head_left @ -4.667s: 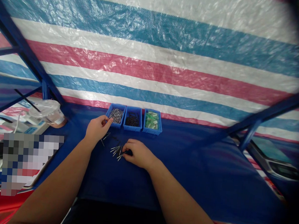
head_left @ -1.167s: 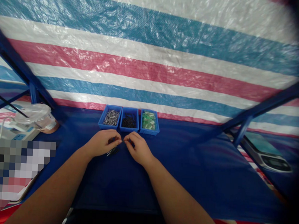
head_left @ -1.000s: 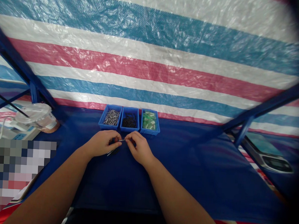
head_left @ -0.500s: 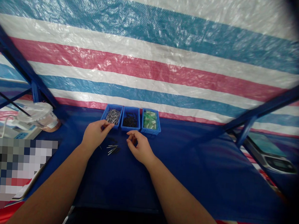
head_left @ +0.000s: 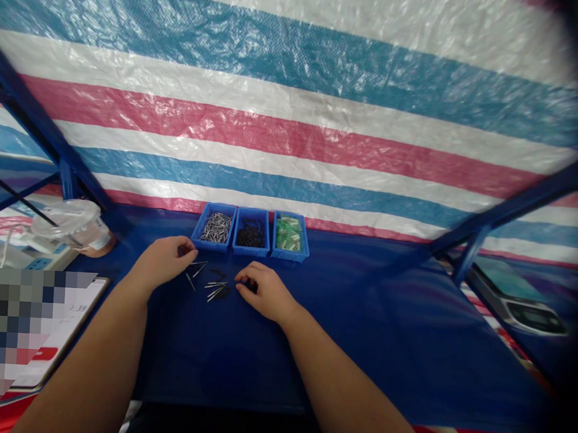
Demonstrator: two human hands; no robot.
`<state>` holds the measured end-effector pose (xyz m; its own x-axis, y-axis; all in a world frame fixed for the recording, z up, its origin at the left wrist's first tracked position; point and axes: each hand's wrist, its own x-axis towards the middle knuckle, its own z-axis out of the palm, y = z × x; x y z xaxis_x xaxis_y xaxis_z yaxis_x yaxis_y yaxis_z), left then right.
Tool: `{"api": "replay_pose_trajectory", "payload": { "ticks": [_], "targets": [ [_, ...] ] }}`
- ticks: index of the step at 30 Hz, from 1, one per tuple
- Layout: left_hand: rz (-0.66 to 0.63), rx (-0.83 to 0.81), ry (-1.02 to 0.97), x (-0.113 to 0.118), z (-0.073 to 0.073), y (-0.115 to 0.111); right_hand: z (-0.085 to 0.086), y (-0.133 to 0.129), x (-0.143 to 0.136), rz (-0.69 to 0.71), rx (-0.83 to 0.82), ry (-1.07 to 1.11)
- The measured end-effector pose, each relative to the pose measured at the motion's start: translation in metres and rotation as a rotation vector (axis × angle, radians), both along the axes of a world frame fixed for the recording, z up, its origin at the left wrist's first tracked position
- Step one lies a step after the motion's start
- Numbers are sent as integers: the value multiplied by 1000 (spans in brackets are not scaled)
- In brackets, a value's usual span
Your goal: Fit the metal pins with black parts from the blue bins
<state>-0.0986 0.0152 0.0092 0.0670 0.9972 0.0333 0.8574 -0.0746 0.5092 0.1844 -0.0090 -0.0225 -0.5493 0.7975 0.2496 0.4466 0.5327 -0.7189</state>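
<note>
My left hand (head_left: 168, 260) is low over the blue table, its thumb and forefinger pinched on a thin metal pin (head_left: 199, 263). Two more silvery pins (head_left: 190, 281) lie just below its fingertips. My right hand (head_left: 263, 291) has its fingers curled, thumb near forefinger; whatever it holds is too small to make out. Between the hands lie several silvery pins (head_left: 214, 291) and small black pieces (head_left: 224, 292). Behind them stand three blue bins in a row: metal pins in the left bin (head_left: 214, 244), black parts in the middle bin (head_left: 251, 249), green-and-clear pieces in the right bin (head_left: 291, 254).
At the left are a lidded plastic cup (head_left: 94, 232) with a black straw, a power strip (head_left: 49, 257) and a partly pixelated tablet (head_left: 77, 322). A scale (head_left: 522, 300) stands at the far right. Blue metal struts (head_left: 512, 202) frame a striped sheet (head_left: 293, 133).
My left hand has moved from the pin bin down and left, and pins now show by its fingertips. My right hand has come slightly down and left, towards the loose pieces.
</note>
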Motion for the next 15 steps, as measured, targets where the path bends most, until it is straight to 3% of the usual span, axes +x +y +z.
{"api": "replay_pose_trajectory", "payload": {
  "ticks": [5,15],
  "targets": [
    [-102,-80,-2,-13,-5,-4,4,-2,-3,48,0,-42],
    [-100,-209,-19,6,-19,-2,0,-10,-33,89,167,-192]
  ]
}}
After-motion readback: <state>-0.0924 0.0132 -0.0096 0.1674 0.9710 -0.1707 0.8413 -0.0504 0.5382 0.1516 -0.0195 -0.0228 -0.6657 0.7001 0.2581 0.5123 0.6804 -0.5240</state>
